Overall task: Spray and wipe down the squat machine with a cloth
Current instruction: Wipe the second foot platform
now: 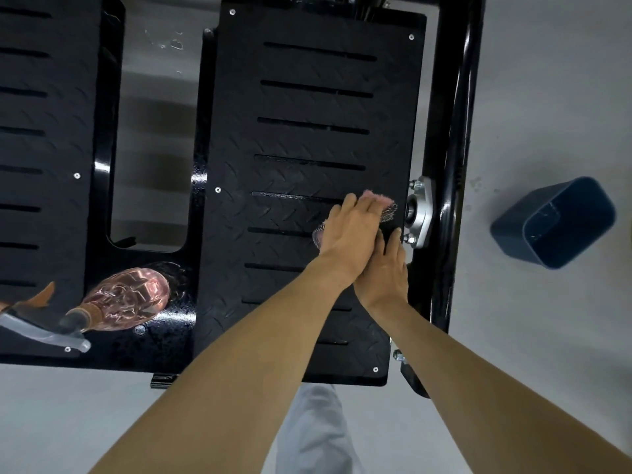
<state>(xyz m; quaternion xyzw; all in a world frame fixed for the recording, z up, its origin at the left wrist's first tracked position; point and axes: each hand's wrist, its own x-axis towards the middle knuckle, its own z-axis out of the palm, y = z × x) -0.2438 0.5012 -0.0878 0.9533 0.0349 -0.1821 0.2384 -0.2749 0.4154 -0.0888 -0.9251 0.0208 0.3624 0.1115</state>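
The squat machine's black diamond-tread footplate (307, 142) with long slots fills the middle of the view. A pink cloth (380, 201) with a mesh side lies on its right part, near the edge. My left hand (349, 234) presses flat on top of the cloth and covers most of it. My right hand (388, 268) rests on the plate just beside and partly under the left hand, fingers stretched out, holding nothing that I can see. A clear pink spray bottle (126, 297) lies on its side at the plate's lower left, trigger pointing left.
A second slotted footplate (41, 131) lies at the left. The black frame tube (455, 165) runs down the right side, with a silver bearing bracket (420, 213) close to my fingers. A dark blue bin (554, 222) lies tipped on the grey floor at the right.
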